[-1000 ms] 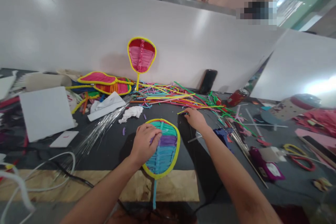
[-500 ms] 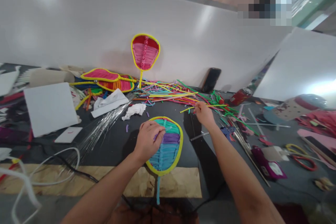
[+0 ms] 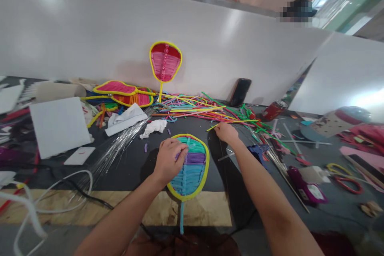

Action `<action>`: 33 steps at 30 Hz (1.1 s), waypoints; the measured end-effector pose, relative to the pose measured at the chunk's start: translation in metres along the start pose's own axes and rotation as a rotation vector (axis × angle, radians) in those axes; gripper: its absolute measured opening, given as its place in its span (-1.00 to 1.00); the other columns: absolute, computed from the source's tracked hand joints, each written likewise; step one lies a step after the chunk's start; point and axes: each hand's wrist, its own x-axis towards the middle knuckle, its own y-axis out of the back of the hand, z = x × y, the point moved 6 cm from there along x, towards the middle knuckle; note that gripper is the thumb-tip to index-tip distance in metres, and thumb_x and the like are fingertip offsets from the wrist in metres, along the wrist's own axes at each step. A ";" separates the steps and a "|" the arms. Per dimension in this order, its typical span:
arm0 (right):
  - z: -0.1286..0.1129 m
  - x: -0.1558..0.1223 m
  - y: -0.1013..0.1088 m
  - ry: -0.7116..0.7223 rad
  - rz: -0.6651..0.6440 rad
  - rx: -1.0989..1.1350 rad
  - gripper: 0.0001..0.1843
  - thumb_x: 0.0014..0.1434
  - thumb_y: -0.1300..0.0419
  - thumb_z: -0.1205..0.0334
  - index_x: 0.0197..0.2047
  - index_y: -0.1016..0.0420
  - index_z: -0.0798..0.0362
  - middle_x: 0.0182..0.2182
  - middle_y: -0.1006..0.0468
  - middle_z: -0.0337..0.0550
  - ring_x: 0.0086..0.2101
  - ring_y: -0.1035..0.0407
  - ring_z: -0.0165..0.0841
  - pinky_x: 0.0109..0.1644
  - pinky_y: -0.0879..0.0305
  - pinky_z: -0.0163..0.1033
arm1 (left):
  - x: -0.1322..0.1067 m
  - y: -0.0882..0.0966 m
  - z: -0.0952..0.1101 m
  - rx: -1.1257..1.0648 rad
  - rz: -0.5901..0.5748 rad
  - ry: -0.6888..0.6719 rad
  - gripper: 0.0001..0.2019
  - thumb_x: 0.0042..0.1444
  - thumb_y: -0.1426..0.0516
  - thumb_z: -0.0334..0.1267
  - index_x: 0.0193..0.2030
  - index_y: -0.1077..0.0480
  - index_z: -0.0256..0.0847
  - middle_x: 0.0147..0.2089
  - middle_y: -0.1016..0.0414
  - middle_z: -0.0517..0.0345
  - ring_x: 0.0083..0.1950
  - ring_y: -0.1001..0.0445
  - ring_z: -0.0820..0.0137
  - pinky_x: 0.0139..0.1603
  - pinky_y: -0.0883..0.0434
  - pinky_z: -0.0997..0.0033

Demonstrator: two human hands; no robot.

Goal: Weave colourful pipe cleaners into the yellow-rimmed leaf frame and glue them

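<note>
A leaf-shaped fan of teal, purple and blue pipe cleaners (image 3: 193,168) with a yellow rim lies flat on the dark table before me. My left hand (image 3: 168,159) rests on its left half, fingers curled and pressing a purple strand. My right hand (image 3: 225,132) reaches past the fan's upper right edge, fingers closed on a yellow pipe cleaner (image 3: 232,123) at the near edge of a heap of coloured pipe cleaners (image 3: 198,109).
A pink fan (image 3: 165,63) leans on the white partition; more finished fans (image 3: 123,93) lie to the left. A phone (image 3: 240,92), red can (image 3: 273,110), blue glue gun (image 3: 258,153), white card (image 3: 58,126), clear strands (image 3: 120,146) and white cable (image 3: 60,192) surround me.
My right hand lifted the yellow pipe cleaner from the pile half a second ago, then dropped back toward the table near the fan's corner. My left hand stayed on the fan.
</note>
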 end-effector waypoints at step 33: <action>0.036 0.026 0.019 0.017 0.227 0.179 -0.73 0.28 -0.10 0.12 -0.06 -0.47 0.08 -0.13 -0.54 -0.02 -0.13 -0.44 -0.23 -0.06 -0.34 -0.11 | 0.004 0.001 -0.005 0.042 -0.001 0.041 -0.76 0.23 -0.01 -0.21 -0.28 -0.49 -0.16 -0.27 -0.58 0.07 -0.10 -0.46 0.22 -0.07 -0.35 0.19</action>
